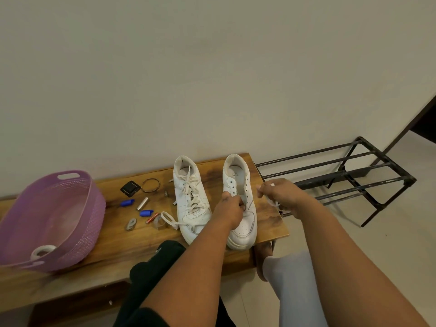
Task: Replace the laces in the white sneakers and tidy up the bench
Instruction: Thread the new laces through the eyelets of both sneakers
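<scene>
Right sneaker (240, 208): on tabletop (118, 246), beside laced left sneaker (191, 199) | left hand (230, 212): fingers pinching lace at lower eyelets | right hand (280, 194): fingers gripping white lace (273, 204), right of sneaker | purple basket (77, 208): left end.

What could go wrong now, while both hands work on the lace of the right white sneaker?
The right white sneaker stands near the wooden bench's front corner; a hard pull by the left hand or right hand might tip it off. The loose white lace lying beside the small batteries could drag them.
</scene>
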